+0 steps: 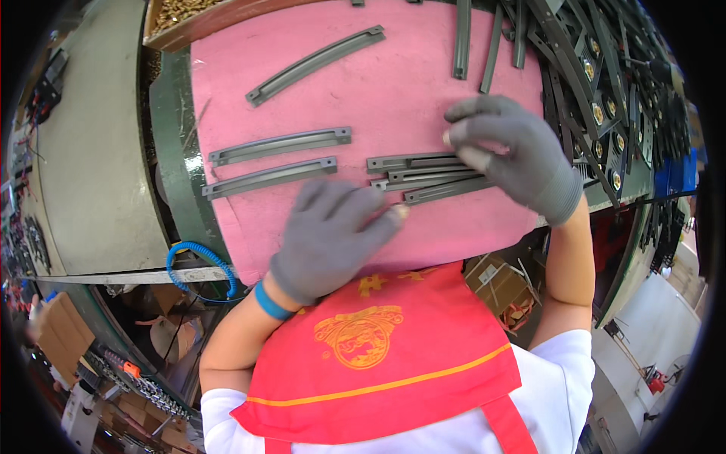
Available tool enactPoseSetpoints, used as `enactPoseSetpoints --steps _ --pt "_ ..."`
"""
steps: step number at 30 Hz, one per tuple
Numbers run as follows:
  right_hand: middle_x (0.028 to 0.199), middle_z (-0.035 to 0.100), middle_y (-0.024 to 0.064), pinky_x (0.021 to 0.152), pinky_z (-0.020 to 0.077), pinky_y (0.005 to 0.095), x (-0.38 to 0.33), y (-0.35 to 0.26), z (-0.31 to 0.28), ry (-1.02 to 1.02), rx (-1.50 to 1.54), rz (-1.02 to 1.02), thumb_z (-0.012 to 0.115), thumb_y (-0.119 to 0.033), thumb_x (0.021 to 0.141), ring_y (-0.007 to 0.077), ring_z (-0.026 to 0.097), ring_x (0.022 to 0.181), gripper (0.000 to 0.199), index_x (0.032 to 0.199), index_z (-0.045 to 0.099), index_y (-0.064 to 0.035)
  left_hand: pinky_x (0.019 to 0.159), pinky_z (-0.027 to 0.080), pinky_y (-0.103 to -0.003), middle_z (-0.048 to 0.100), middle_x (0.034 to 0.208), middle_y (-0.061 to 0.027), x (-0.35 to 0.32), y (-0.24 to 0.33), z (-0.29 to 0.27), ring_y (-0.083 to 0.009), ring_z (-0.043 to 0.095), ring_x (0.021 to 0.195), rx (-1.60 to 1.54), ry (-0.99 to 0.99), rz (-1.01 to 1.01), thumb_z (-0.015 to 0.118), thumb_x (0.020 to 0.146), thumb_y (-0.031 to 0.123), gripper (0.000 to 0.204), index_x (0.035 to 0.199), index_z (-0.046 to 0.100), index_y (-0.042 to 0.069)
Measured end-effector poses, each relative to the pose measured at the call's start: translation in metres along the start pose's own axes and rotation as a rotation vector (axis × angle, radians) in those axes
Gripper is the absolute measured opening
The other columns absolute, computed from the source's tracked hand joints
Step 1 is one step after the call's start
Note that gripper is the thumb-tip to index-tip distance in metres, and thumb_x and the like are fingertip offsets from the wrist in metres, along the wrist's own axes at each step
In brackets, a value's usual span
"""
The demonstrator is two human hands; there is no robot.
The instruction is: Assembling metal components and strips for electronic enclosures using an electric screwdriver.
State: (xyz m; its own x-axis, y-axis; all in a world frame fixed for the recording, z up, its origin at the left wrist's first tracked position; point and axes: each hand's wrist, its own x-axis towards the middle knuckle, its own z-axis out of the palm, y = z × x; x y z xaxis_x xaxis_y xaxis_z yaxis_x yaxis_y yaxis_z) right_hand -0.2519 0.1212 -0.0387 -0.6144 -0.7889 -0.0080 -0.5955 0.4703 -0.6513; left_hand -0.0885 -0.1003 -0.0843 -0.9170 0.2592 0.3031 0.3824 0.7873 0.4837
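Observation:
Grey knitted work gloves with bare fingertips cover both my hands. My left hand (333,231) hovers over the near part of the pink mat (408,91), its fingers bent but apart, with nothing visible in them. Over the right end of a small stack of dark grey curved metal strips (408,180) is my right hand (514,155); its thumb and fingers curve with a gap between, and I see nothing held. Two similar strips, an upper one (280,146) and a lower one (268,177), lie side by side at left. Another strip (314,65) lies slanted farther back.
Many dark metal strips (575,68) are heaped at the right edge, some with brass-coloured round parts. A wooden box (227,21) of small brass pieces stands at the far left. A blue coiled hose (198,250) hangs at the table's left front edge.

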Motion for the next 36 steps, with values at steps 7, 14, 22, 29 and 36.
enactPoseSetpoints --steps 7,14,22,29,36 --pt "0.110 0.068 0.0083 0.088 0.0476 0.0397 -0.034 0.008 0.025 0.264 -0.244 0.092 0.071 -0.011 0.082 0.0304 0.063 0.101 0.019 0.100 0.070 -0.0076 0.079 0.041 -0.036 0.058 0.096 0.0030 0.022 0.017 0.033 -0.0178 0.057 0.090 0.150 0.027 0.065 0.077 0.073 0.023 0.028 0.101 0.073 0.022" --pt "0.105 0.068 0.0070 0.088 0.0468 0.0395 -0.051 0.011 0.018 0.195 -0.272 0.096 0.069 -0.009 0.082 0.0294 0.063 0.098 0.027 0.110 0.069 -0.0093 0.080 0.039 -0.038 0.061 0.094 0.0019 -0.066 -0.011 -0.040 -0.0198 0.057 0.085 0.368 -0.075 -0.135 0.075 0.078 0.020 0.030 0.108 0.074 0.021" --pt "0.101 0.067 0.0099 0.087 0.0478 0.0392 -0.039 0.010 0.012 0.114 -0.175 0.206 0.068 -0.009 0.084 0.0302 0.062 0.097 0.031 0.114 0.069 -0.0086 0.080 0.042 -0.039 0.063 0.097 -0.0039 -0.065 -0.027 -0.053 -0.0261 0.057 0.090 0.393 0.109 -0.359 0.077 0.080 0.035 0.028 0.099 0.073 0.014" --pt "0.102 0.065 0.0135 0.084 0.0490 0.0357 -0.041 0.034 0.006 0.195 -0.390 0.161 0.062 0.001 0.086 0.0301 0.062 0.095 0.029 0.114 0.069 -0.0046 0.110 0.027 -0.050 0.046 0.146 -0.0197 -0.037 -0.013 -0.031 -0.0393 0.041 0.135 0.512 0.014 -0.310 0.055 0.095 0.049 0.052 0.133 0.061 0.013" --pt "0.098 0.065 0.0122 0.077 0.0499 0.0401 -0.041 0.036 -0.004 0.099 -0.196 0.206 0.063 -0.002 0.085 0.0322 0.062 0.091 0.024 0.107 0.071 -0.0085 0.119 0.013 -0.056 0.036 0.156 -0.0183 -0.024 -0.035 -0.018 -0.0417 0.028 0.146 0.457 -0.057 -0.419 0.047 0.100 0.033 0.054 0.148 0.045 0.008"
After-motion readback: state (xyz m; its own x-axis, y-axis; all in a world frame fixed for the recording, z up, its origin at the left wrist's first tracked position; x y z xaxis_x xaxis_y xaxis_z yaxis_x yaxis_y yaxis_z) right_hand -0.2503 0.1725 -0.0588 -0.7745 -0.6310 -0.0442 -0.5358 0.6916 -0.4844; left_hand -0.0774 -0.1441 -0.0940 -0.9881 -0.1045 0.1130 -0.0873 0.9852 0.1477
